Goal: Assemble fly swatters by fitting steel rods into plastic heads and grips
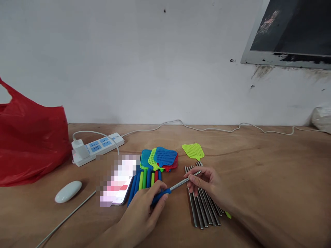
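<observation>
My left hand (pixel 144 206) is closed round a blue handle (pixel 158 197). A thin metal rod (pixel 184 182) extends from that handle, up and to the right. Thumb and fingers of my right hand (pixel 203 181) pinch the rod close to its far end. Beneath my right hand lies a bunch of loose metal rods (pixel 204 213). A yellow-green fly swatter head (pixel 193 151) sits above them, joined to a rod. Just beyond my left hand is a row of coloured handles (pixel 141 181), partly hidden by it. Behind them are stacked blue, green and red swatter heads (pixel 165 156).
A lit phone (pixel 119 186), partly blurred, lies left of the handles. Farther left are a white mouse-shaped object (pixel 68 192), a power strip (pixel 103 146) with a plugged-in charger, and a red plastic bag (pixel 31 144). A white cable (pixel 217 129) runs along the wall.
</observation>
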Tool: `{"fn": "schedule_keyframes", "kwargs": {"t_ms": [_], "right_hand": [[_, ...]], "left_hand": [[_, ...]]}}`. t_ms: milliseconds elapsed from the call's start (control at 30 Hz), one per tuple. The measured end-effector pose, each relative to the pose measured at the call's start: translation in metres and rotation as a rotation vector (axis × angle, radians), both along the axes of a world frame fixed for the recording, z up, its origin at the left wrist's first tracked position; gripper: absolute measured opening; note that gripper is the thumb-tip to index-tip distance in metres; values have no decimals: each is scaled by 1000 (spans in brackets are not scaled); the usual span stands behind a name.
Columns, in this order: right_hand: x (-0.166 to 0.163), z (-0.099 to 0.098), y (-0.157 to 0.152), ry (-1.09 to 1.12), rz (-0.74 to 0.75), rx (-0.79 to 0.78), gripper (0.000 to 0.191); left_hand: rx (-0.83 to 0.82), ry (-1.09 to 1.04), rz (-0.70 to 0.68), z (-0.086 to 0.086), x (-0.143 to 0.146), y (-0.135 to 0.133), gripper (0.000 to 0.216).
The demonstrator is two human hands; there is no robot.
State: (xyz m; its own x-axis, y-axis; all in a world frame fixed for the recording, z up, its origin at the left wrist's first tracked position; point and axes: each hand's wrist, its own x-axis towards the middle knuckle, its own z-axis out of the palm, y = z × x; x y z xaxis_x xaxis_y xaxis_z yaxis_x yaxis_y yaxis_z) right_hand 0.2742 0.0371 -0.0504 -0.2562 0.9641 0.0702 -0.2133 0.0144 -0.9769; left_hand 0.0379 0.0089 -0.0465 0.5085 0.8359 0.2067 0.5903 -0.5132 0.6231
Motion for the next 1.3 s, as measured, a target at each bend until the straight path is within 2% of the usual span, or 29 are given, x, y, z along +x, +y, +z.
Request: {"fn": "schedule_keyframes", "kwargs": {"t_ms": [100,167,267,367,433,567,767,867,1100,1233,1300], "right_hand": [[3,-1,1,-25,84,32,30],[6,-4,3,4,97,49,40],[11,-10,11,-14,-38,98,54],[16,-15,26,-325,-219,307,53],[18,-17,38,-555,-242,458,45],[12,-18,57,-768,-171,631,24],[-10,-21,79,-1042,-4,923,42],[-13,-23,85,-1134,27,1012,42],[-7,-22,83,-1216,67,1161,20],[-6,-15,77,-1219,70,1188,22],[-6,-10,76,-1213,54,1174,32]], "left_hand": [[-30,52,-13,2,0,-2,23],[-50,72,-12,3,-1,-2,26],[-64,98,-4,5,-3,-2,32],[-65,136,10,5,-5,-2,38],[-63,158,23,4,-5,-1,41],[-45,156,17,2,-4,-1,42],[-22,205,36,3,-5,2,44],[-17,187,44,4,-6,4,47],[15,126,23,0,-8,5,50],[31,123,27,-1,-7,5,48],[34,118,28,0,-7,5,48]]}}
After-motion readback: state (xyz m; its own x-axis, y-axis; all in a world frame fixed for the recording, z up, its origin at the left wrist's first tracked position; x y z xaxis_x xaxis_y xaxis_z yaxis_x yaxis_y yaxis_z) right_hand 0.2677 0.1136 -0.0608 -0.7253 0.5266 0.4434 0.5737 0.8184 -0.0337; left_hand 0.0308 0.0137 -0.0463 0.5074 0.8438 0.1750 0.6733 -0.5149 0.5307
